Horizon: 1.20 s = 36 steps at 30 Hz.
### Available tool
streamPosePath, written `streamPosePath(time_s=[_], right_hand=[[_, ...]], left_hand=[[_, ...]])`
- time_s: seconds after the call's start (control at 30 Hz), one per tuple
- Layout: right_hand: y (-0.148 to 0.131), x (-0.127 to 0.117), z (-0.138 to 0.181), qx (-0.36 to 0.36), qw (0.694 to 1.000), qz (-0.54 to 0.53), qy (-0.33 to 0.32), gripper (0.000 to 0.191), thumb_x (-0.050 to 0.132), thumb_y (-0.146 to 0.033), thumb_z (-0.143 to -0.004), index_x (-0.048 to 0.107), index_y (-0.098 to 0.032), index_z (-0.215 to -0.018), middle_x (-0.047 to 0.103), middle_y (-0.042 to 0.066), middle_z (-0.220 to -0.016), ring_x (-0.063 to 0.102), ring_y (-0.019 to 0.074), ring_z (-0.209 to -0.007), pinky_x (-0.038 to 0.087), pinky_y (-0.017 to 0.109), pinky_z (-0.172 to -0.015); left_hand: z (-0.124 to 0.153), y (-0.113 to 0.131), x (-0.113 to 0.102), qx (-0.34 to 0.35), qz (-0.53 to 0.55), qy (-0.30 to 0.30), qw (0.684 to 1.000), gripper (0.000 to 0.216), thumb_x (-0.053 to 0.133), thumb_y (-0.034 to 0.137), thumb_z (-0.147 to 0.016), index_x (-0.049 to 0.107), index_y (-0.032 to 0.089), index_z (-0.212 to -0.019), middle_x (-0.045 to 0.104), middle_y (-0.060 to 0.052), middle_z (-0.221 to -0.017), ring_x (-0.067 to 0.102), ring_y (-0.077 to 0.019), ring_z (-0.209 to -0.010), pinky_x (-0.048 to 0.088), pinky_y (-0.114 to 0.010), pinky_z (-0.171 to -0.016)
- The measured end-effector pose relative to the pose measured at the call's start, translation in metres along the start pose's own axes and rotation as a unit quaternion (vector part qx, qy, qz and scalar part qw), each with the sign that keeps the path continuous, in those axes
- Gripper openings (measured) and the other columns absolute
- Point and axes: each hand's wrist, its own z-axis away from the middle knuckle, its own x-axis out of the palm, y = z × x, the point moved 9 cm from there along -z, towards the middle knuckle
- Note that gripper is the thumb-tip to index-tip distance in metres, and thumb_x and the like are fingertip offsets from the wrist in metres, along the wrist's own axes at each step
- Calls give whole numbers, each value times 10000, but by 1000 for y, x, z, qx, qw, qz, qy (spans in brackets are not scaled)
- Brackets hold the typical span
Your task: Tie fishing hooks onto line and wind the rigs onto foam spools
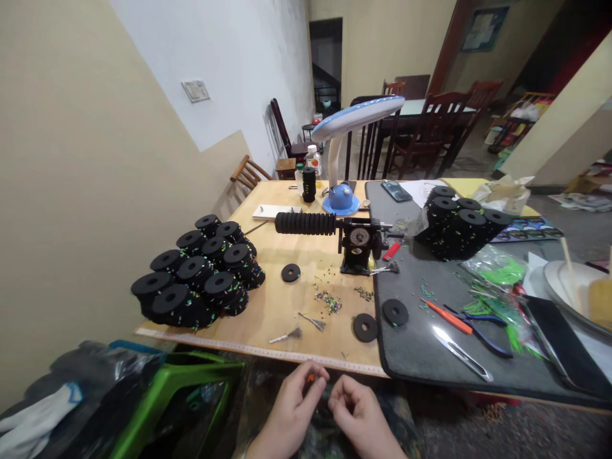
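Below the table's front edge, my left hand [297, 401] is closed in a pinch, with a small orange spot showing between its fingers, too small to name. Close beside it, my right hand [356, 408] is also pinched, and whatever it holds is hidden. Just beyond my hands, a thin brush-like bundle of strands [287, 335] and a second bundle [313, 321] lie on the wooden top. Past them is a scatter of tiny coloured beads [329, 302]. Black foam rings lie flat nearby, one foam ring [365, 327] by the grey mat [406, 357].
A black hand-cranked winder [357, 245] carries a ribbed black roll [306, 223]. Stacked foam spools [191, 271] stand left, more spools [461, 223] right. Orange-handled tool [449, 317], pliers [492, 331], tweezers [463, 355] and phone [567, 344] lie on the mat. A blue lamp [340, 199] stands behind.
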Motion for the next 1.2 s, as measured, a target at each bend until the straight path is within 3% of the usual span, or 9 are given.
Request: streamPosePath(time_s=[0.1, 0.33, 0.5, 0.57, 0.63, 0.73, 0.83, 0.97, 1.2], right_hand=[[-3, 0, 2, -16, 999, 41, 1, 116, 529, -220, -724, 457, -212, -634, 372, -80, -530, 332, 110, -516, 250, 235, -505], [-6, -2, 4, -25, 999, 44, 14, 149, 532, -231, -716, 420, -226, -618, 333, -91, -509, 311, 103, -490, 226, 236, -488], [6, -8, 4, -4, 999, -37, 34, 213, 580, -318, -750, 427, -228, -633, 332, -98, -507, 285, 94, -474, 232, 226, -472], [14, -8, 4, 8, 996, -86, 30, 258, 592, -390, -786, 429, -231, -665, 333, -110, -486, 273, 86, -442, 223, 219, -451], [18, -7, 4, 14, 992, -126, 23, 319, 602, -471, -802, 425, -234, -683, 334, -120, -461, 267, 78, -412, 217, 212, -438], [17, -4, 3, 10, 988, -154, 18, 403, 608, -581, -788, 427, -234, -690, 344, -124, -440, 265, 74, -394, 216, 205, -430], [16, -2, 3, 5, 989, -146, 17, 447, 597, -641, -776, 443, -229, -698, 363, -114, -447, 276, 76, -403, 220, 203, -429], [17, -2, 4, -6, 993, -113, 22, 450, 585, -644, -789, 463, -219, -703, 370, -103, -473, 303, 83, -429, 239, 208, -439], [11, -6, 7, -11, 998, -67, 8, 375, 606, -538, -832, 491, -210, -693, 425, -85, -480, 366, 94, -443, 298, 214, -462]], left_hand=[[0, 6, -4, 24, -32, 18, 999, 193, 526, 334, -907, 633, 184, -850, 665, -47, -811, 629, -207, -787, 479, -274, -744], [-2, 8, -13, 32, -51, 48, 997, 232, 489, 358, -922, 622, 195, -824, 663, -42, -784, 630, -210, -765, 475, -277, -728], [-4, -3, -47, 10, -53, 134, 990, 265, 495, 416, -902, 623, 199, -820, 659, -48, -809, 625, -240, -846, 467, -304, -784], [-5, -2, -56, 16, -58, 135, 989, 253, 514, 414, -888, 636, 201, -828, 665, -50, -825, 621, -246, -872, 460, -309, -803], [-6, -1, -51, 17, -63, 84, 994, 236, 532, 391, -881, 659, 199, -830, 677, -49, -830, 622, -239, -863, 454, -305, -805], [-1, -6, -28, -19, -52, -11, 998, 217, 568, 357, -858, 692, 185, -809, 685, -42, -780, 616, -214, -781, 450, -282, -743], [6, -16, -3, -67, 17, -58, 996, 195, 655, 349, -791, 707, 166, -833, 663, -23, -736, 580, -183, -724, 440, -264, -704], [3, -22, 10, -89, 93, -39, 991, 284, 709, 421, -736, 704, 143, -795, 601, 7, -655, 511, -149, -644, 400, -251, -646], [-8, -7, -11, -79, 70, 28, 994, 327, 723, 466, -701, 652, 152, -643, 552, 22, -573, 465, -138, -581, 376, -252, -609]])
